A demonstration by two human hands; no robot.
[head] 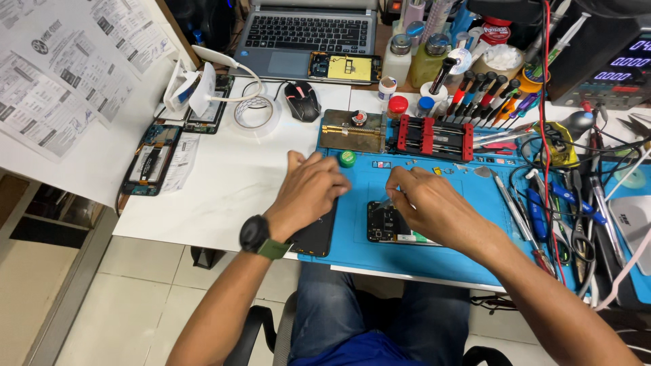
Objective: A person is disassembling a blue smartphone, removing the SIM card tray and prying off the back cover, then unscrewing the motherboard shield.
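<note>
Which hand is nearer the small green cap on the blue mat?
Left. The left hand sits just below the green cap, nearly touching. The right hand is further right, over the opened phone.

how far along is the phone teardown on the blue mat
Done: the opened phone lies with its insides bare, and a dark panel sits beside it under the left hand. In hand: the right hand works with its fingertips at the phone's top edge. Left: nothing looks refitted; small parts lie loose on the blue mat.
</note>
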